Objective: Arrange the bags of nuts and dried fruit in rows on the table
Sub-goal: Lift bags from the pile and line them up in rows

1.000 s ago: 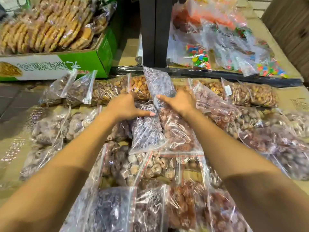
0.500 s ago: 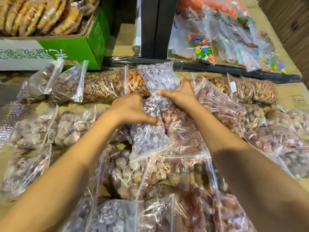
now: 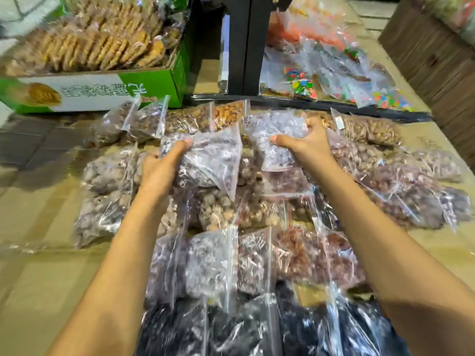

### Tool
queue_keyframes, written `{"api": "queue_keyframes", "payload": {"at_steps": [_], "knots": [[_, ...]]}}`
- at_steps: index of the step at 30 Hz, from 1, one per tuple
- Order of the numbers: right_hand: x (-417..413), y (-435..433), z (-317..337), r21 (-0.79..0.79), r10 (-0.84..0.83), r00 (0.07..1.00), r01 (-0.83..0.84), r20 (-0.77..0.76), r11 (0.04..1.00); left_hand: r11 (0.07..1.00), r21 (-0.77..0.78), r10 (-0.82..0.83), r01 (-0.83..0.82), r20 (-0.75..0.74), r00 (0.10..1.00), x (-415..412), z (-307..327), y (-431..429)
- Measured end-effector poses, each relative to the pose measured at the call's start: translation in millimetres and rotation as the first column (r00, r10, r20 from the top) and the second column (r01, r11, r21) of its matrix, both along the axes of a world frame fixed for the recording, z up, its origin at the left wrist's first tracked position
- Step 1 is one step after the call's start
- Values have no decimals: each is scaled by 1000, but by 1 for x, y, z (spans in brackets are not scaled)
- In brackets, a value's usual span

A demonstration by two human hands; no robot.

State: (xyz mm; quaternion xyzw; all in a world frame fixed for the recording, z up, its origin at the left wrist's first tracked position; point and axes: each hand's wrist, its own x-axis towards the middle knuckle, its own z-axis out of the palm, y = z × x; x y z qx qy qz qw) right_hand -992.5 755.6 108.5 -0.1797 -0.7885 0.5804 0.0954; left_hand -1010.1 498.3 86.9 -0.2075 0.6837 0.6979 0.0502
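Head view: our left hand (image 3: 160, 173) grips one purple bag (image 3: 208, 160), right hand (image 3: 305, 147) another (image 3: 275, 132). Risk: slick plastic slips, knocking rows on counter (image 3: 38, 219) askew.

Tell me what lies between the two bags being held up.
In the head view, the left hand's bag and the right hand's bag do not touch. Through the narrow gap between them show brown bags of nuts lying lower on the table.
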Motion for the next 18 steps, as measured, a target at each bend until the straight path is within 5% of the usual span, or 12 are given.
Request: {"api": "queue_keyframes", "payload": {"at_steps": [3,6,13,18], "knots": [[32,-10,1,-46,-3,1000,3,-5,999,971,237,-37,33,13,999,33,-10,-26],[68,-16,-5,-136,48,999,-48,-5,989,953,293,-92,80,28,995,63,-19,-49],[127,-26,-30,-212,145,989,-142,1,967,991,32,127,-132,130,983,132,-35,-81],[151,-45,-29,-201,212,977,-201,35,959,902,-320,321,-289,53,946,152,-47,-112]]}}
